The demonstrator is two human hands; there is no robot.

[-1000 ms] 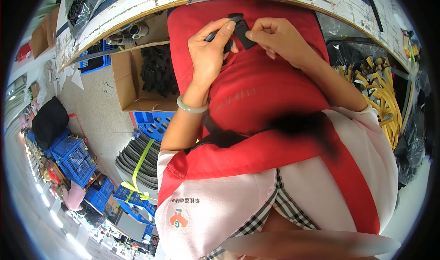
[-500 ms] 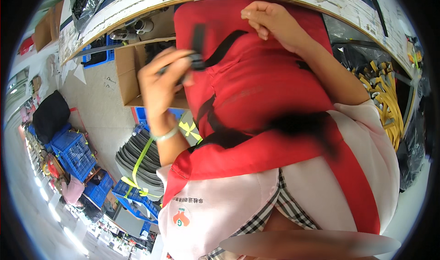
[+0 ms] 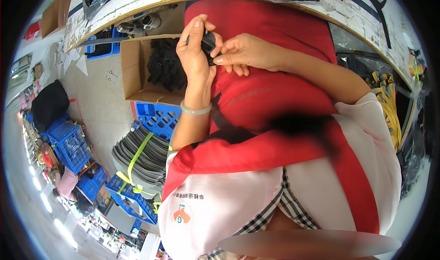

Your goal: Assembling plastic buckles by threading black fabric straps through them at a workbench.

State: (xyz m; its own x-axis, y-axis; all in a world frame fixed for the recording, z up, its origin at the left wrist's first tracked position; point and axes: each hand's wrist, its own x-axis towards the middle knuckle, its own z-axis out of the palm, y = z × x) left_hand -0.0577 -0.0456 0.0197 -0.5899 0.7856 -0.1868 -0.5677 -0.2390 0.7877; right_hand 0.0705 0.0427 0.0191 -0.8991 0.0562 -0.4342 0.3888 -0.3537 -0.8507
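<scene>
Leftmost, blue crates (image 3: 68,143) stand on the floor, with a strapped stack of grey sheets (image 3: 142,157) just beside them. Further right, an open box (image 3: 135,67) holds dark pieces, under the desk (image 3: 137,1) edge. Next, the left hand (image 3: 195,53), a pale bangle (image 3: 196,109) on its wrist, is closed around a small black clip (image 3: 209,42), held above the red bag (image 3: 275,95) in the lap. Touching it from the right, the right hand (image 3: 243,53) pinches the same clip with thumb and fingertips. Yellow cords (image 3: 389,104) lie at far right.
</scene>
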